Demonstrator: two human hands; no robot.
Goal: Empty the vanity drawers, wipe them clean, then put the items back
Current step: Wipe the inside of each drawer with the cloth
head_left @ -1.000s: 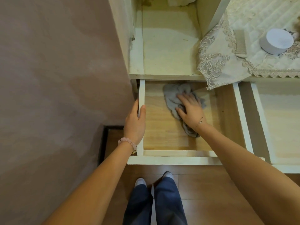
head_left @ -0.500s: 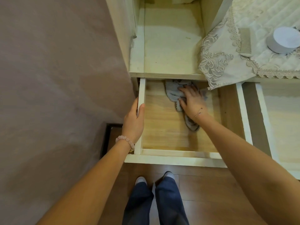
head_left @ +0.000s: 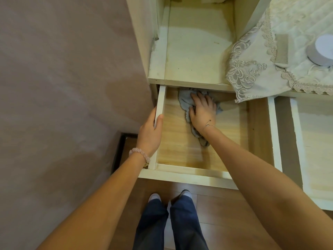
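Observation:
The left vanity drawer (head_left: 183,171) is pulled out, with a bare wooden bottom and white walls. A grey cloth (head_left: 185,101) lies bunched at the drawer's back, partly under the cabinet edge. My right hand (head_left: 202,110) presses flat on the cloth, fingers pointing to the back. My left hand (head_left: 150,134) grips the drawer's left side wall, thumb inside, fingers outside. A second drawer (head_left: 299,141) is open to the right, its bottom bare.
A lace-edged cloth (head_left: 252,76) hangs over the vanity top, with a comb (head_left: 282,50) and a round grey container (head_left: 320,51) on it. An open white shelf (head_left: 194,51) sits above the drawer. A wall stands close on the left. My feet (head_left: 169,196) are on the wooden floor.
My right hand has pushed the cloth from the drawer's middle toward the back. My left hand has kept its grip on the side wall.

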